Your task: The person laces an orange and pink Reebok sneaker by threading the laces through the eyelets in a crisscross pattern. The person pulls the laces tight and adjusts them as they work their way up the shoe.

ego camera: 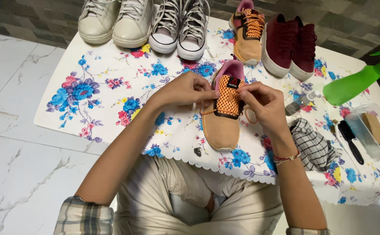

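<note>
An orange mesh sneaker [221, 126] with a pink lining lies on the flowered tablecloth [107, 104] in front of me, toe toward me. My left hand [185, 90] pinches an orange lace at the shoe's left side, near the tongue. Over the shoe's right side, my right hand [262, 104] grips the other lace end, and a loop of lace hangs beside it. The matching orange sneaker [247, 37], laced, stands further back.
At the table's far edge stand a white pair [116, 19], a grey-and-white pair [180, 28] and a maroon pair [290, 45]. On the right lie a green spray bottle [355, 82], a checked cloth [314, 146], a black brush [350, 139] and a clear box [370, 130].
</note>
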